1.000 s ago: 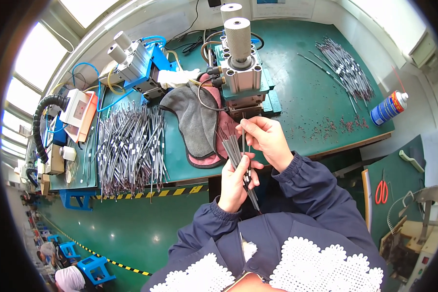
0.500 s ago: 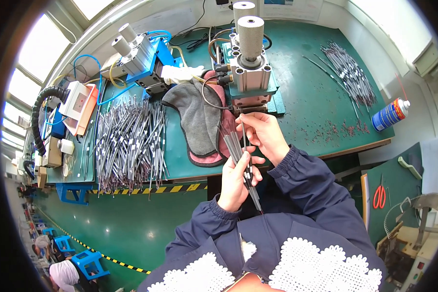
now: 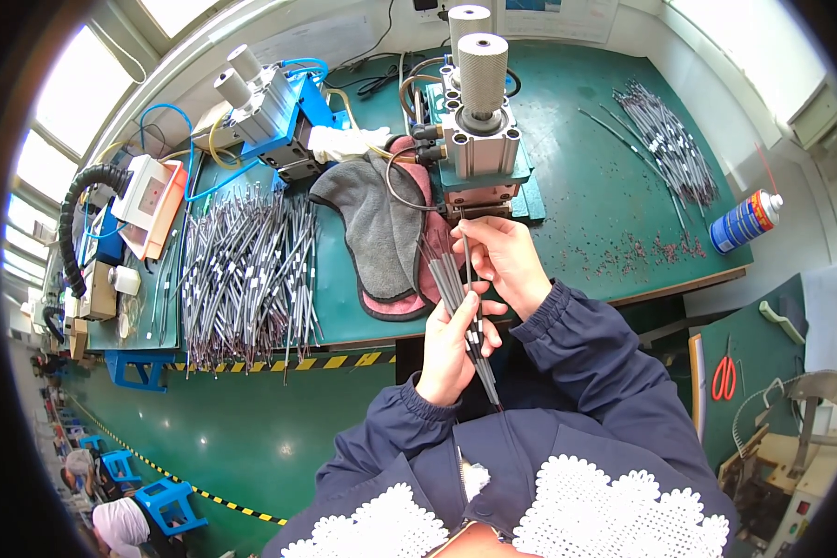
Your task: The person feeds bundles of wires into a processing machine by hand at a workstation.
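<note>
Left hand (image 3: pixel 451 349) is wrapped snugly round a bundle of thin dark-grey tubular cables with white bands (image 3: pixel 448 282), held in front of the chest. Right hand (image 3: pixel 500 262) has thumb and forefinger pinched on a single thin dark cable (image 3: pixel 467 251), pointing at the lower front of a silver metal block machine with a knurled cylinder on top (image 3: pixel 484 139). Can't tell if the tip's actually inside.

Progress-wise, I'd say mid-batch: one cable's at the machine, the rest of the handful looks to be waiting. There's a big messy heap of grey cables (image 3: pixel 246 279) on the left of the green tabletop (image 3: pixel 567 112) and a smaller grey cable pile (image 3: pixel 665 149) far right. Can't tell which is finished.
</note>
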`<state>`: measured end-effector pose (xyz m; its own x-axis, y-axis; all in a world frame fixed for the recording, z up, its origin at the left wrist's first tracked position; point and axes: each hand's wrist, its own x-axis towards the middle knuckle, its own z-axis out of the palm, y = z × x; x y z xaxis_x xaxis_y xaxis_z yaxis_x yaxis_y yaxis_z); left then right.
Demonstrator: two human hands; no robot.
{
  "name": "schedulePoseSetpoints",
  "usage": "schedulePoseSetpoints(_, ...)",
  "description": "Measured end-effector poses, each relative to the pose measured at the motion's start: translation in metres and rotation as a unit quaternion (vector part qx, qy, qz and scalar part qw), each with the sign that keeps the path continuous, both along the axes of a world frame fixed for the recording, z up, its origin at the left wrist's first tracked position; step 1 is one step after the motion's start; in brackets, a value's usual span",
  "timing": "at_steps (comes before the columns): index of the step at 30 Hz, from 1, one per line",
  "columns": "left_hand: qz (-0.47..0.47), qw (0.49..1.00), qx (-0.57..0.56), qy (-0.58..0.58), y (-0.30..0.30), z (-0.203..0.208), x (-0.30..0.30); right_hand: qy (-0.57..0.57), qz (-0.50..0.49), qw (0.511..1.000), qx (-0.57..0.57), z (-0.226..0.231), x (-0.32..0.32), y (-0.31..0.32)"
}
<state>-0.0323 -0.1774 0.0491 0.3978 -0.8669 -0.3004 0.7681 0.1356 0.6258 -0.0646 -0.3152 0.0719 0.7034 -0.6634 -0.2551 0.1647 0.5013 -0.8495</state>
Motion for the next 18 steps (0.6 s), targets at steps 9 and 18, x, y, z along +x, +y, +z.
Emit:
schedulePoseSetpoints(9, -0.002, 1.000, -0.001, -0.002, 0.000, 0.001, -0.001, 0.003, -0.008, 1.000, -0.004, 0.002, 0.000, 0.003)
schedulePoseSetpoints(18, 0.001, 1.000, -0.006, 0.004, 0.000, 0.003, -0.002, -0.001, 0.002, 1.000, -0.014, 0.001, -0.003, 0.007)
